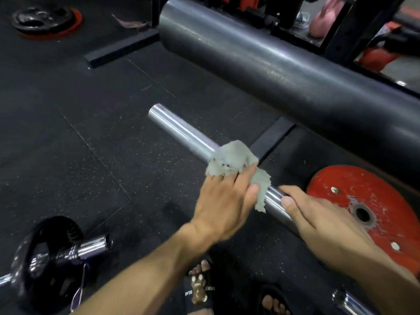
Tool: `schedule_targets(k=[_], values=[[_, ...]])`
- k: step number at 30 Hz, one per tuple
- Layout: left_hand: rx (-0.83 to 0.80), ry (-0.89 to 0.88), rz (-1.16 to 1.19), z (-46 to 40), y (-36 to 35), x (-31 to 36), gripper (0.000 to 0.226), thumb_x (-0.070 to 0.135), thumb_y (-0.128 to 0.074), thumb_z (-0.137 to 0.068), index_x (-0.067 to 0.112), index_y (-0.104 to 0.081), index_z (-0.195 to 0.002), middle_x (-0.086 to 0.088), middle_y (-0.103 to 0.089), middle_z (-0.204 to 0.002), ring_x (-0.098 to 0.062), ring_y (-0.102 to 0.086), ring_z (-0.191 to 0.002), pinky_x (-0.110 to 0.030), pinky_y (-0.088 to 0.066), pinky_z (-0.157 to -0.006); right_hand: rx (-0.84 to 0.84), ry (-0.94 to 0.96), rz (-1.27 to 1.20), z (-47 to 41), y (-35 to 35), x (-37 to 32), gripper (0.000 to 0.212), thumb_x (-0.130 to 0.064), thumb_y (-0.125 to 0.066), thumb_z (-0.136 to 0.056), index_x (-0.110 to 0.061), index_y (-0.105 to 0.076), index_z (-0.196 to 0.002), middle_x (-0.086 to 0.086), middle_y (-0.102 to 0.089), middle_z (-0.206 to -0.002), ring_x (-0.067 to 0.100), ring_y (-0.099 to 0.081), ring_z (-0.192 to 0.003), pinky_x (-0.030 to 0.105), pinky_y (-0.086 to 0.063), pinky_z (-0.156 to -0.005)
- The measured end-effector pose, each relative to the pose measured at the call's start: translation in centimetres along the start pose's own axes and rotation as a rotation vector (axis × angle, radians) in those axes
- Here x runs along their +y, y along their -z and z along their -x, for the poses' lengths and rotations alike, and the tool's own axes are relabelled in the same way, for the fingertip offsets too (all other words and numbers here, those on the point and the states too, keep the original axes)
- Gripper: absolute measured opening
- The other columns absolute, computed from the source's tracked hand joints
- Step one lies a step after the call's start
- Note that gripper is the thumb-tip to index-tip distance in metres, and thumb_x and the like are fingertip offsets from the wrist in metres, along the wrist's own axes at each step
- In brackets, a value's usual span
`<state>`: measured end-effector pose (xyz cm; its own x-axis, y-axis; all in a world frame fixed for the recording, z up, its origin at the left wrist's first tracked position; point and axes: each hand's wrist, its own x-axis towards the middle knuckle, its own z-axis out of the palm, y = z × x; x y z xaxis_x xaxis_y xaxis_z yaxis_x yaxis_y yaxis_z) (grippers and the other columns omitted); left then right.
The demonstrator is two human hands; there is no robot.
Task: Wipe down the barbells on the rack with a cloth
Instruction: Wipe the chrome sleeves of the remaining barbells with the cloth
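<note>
One chrome barbell sleeve (181,130) runs diagonally across mid-frame, free end pointing up-left, above black rubber floor tiles (91,144). One grey cloth (234,160), ragged at the edges, is draped over the sleeve about halfway along. Left hand (225,201) lies on the cloth with fingers curled down over it and the bar — holding the cloth against the metal, thumb resting on the cloth's lower flap. Right hand (318,221) grips the same sleeve just beside the cloth, on the near side; thumb lies along the bar, fingers wrapped round the far side, bare metal showing between the two hands.

One thick dark grey cylinder (284,71) runs parallel above the sleeve, well apart from it. One red weight plate (368,201) sits right, behind the right hand. Far left top — one black plate stacked on one red plate (45,21) on the floor. Bottom left: a second barbell end (91,246) with one black plate (45,258) and a spring collar. A third chrome bar end (350,301) shows at bottom right. Two sandalled feet (204,283) at the bottom edge.
</note>
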<state>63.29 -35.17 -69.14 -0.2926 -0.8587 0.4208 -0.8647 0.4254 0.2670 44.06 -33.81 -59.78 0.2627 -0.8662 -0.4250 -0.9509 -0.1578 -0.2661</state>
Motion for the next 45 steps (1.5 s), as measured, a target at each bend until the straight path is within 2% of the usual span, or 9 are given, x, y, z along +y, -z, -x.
schedule_targets(k=[4,9,15,20,23,26,32,36,45], values=[[-0.072,0.005,-0.034,-2.0,1.2,-6.8,0.039,0.013,-0.044,-0.103,0.006,-0.055,-0.139,-0.016,-0.065,-0.131,-0.036,-0.067,-0.088,-0.052,-0.054,-0.079,0.010,0.002,0.000,0.1,0.0,0.3,0.047,-0.057,-0.006,-0.102,-0.047,-0.025,-0.144,-0.016,-0.060,-0.103,0.006,-0.057,-0.090,0.031,-0.047,-0.083],[0.067,0.337,-0.099,-4.4,2.7,-15.5,0.055,0.030,-0.017,-0.109,0.004,-0.046,-0.148,-0.015,-0.046,-0.154,-0.030,-0.031,-0.151,-0.052,-0.018,-0.125,0.039,0.040,-0.055,-0.2,-0.1,0.5,0.041,-0.066,-0.026,-0.100,-0.053,-0.021,-0.138,-0.025,-0.056,-0.096,0.001,-0.060,-0.081,0.020,-0.045,-0.068],[0.034,0.017,-0.035,-0.2,-0.4,-0.3,0.047,0.028,-0.033,-0.107,0.008,-0.041,-0.148,-0.012,-0.052,-0.146,-0.030,-0.040,-0.143,-0.051,-0.027,-0.122,0.149,0.113,-0.058,-0.6,-0.8,1.1,0.052,-0.072,-0.053,-0.087,-0.051,-0.038,-0.132,-0.030,-0.049,-0.111,-0.001,-0.058,-0.090,0.027,-0.050,-0.079],[-0.060,-0.133,0.041,-2.2,0.7,-4.3,0.053,0.038,-0.026,-0.110,0.010,-0.046,-0.151,0.003,-0.061,-0.101,-0.008,-0.043,-0.084,-0.030,-0.034,-0.082,0.077,0.113,-0.165,-0.6,0.1,1.3,0.023,-0.070,-0.046,-0.090,-0.059,-0.051,-0.110,-0.011,-0.070,-0.084,0.002,-0.063,-0.077,0.011,-0.036,-0.068],[0.082,0.128,-0.074,-3.6,1.6,-12.8,0.046,0.026,-0.030,-0.111,0.001,-0.050,-0.143,-0.015,-0.064,-0.127,-0.029,-0.061,-0.114,-0.046,-0.046,-0.100,0.046,0.101,-0.135,-0.5,0.2,1.1,0.031,-0.069,-0.040,-0.091,-0.063,-0.036,-0.122,-0.008,-0.070,-0.086,-0.003,-0.061,-0.082,0.009,-0.025,-0.076],[0.104,0.296,-0.128,-4.6,2.9,-17.1,0.049,0.023,-0.018,-0.109,0.001,-0.048,-0.142,-0.020,-0.052,-0.144,-0.037,-0.037,-0.145,-0.054,-0.023,-0.122,0.035,0.107,-0.056,-1.0,-0.3,1.8,0.041,-0.063,-0.041,-0.097,-0.051,-0.032,-0.136,-0.007,-0.068,-0.092,0.000,-0.060,-0.085,0.013,-0.023,-0.085],[-0.018,0.056,-0.040,-1.0,0.6,-2.2,0.055,0.037,-0.019,-0.110,0.006,-0.048,-0.146,-0.015,-0.055,-0.142,-0.031,-0.045,-0.137,-0.050,-0.027,-0.121,0.030,0.107,-0.118,-1.1,-0.4,2.0,0.030,-0.064,-0.039,-0.095,-0.049,-0.036,-0.121,-0.010,-0.067,-0.089,-0.001,-0.057,-0.087,0.011,-0.036,-0.076],[-0.202,-0.052,0.031,-0.9,2.1,-3.0,0.058,0.046,-0.010,-0.109,0.025,-0.038,-0.156,-0.007,-0.065,-0.129,-0.022,-0.059,-0.099,-0.036,-0.039,-0.090,0.056,0.121,-0.112,-0.9,-0.4,2.0,0.048,-0.072,-0.033,-0.090,-0.051,-0.039,-0.132,-0.029,-0.049,-0.115,0.001,-0.057,-0.096,0.029,-0.050,-0.082],[0.078,0.346,0.004,-4.1,2.6,-12.8,0.057,0.041,-0.017,-0.112,0.018,-0.065,-0.129,-0.001,-0.058,-0.144,-0.021,-0.037,-0.148,-0.049,-0.020,-0.124,0.059,0.076,-0.101,-0.6,-0.5,1.2,0.046,-0.072,-0.031,-0.092,-0.053,-0.036,-0.134,-0.031,-0.043,-0.111,-0.004,-0.054,-0.092,0.024,-0.045,-0.078]])
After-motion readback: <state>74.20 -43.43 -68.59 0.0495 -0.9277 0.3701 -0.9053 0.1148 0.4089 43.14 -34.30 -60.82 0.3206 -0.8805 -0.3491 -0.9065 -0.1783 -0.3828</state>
